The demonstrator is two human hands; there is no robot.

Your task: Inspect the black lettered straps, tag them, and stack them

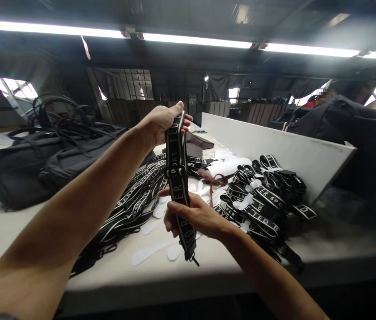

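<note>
A black webbing shoulder strap [178, 182] with white lettering hangs folded lengthwise between my hands, over the table. My left hand [166, 122] grips its upper fold, thumb on top. Lower down, my right hand [191, 213] is closed round the strap, thumb across the front. A slider buckle crosses the strap between the hands, and a metal hook shows at its lower end. Loose straps [134, 195] lie in a heap to the left, beyond my left forearm. On the right is a pile of folded straps [257, 195] bound with white bands.
White paper strips [151, 253] lie on the pale table [108, 284]. Black bags [41, 160] stand at the left. A white partition board [274, 151] runs along the right, with a large dark bag [350, 133] and a partly visible person behind it.
</note>
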